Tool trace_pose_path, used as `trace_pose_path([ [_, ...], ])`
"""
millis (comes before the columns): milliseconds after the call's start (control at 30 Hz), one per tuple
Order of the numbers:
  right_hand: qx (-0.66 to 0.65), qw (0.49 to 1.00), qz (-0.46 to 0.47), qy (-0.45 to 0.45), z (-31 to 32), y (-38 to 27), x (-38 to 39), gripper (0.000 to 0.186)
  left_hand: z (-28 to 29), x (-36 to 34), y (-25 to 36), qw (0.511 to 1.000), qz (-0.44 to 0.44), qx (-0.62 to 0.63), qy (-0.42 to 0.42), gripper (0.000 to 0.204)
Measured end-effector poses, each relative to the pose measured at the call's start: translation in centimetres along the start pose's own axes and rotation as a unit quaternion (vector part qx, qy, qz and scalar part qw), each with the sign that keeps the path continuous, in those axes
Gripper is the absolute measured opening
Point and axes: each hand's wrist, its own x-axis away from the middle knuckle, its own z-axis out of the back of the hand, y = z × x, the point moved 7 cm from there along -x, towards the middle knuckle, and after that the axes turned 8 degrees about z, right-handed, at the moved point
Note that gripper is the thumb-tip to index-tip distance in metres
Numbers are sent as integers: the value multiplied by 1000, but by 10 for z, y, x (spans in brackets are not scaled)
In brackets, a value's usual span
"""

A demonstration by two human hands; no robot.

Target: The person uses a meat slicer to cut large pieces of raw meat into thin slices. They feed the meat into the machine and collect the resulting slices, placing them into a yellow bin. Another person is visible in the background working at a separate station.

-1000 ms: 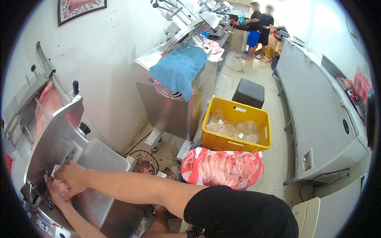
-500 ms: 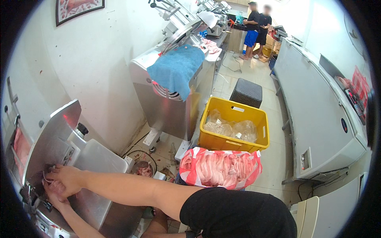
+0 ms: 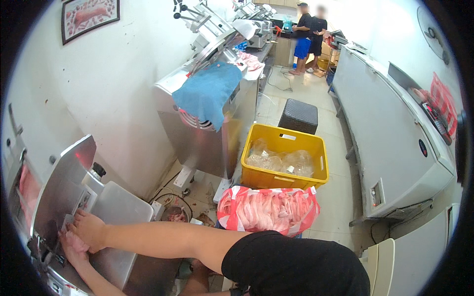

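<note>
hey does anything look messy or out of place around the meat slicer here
Yes. Scraps and debris lie on the floor by the tangled cords beside the slicer. A blue cloth hangs loosely over the next machine. Both hands press pink meat at the slicer.

Both hands at the steel slicer (image 3: 59, 197), lower left: right hand (image 3: 88, 229) lies palm-down on pink meat (image 3: 74, 241) at the blade plate, left hand (image 3: 74, 254) just beneath, touching the same meat. On the floor to the right, a red-and-white bag (image 3: 269, 211) full of pink slices sits against a yellow crate (image 3: 285, 165) holding clear bags. Behind, a blue cloth (image 3: 207, 93) drapes a second slicer (image 3: 207, 133); two people (image 3: 310, 34) stand far back.
</note>
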Motion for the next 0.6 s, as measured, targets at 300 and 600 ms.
trace_pose_path([
  [300, -194, 951, -188, -149, 34, 41, 27, 49, 147, -85, 45, 965, -244, -81, 56, 50],
  [600, 35, 976, -171, -131, 32, 128, 32, 62, 114, -90, 45, 967, -253, 11, -33, 58],
])
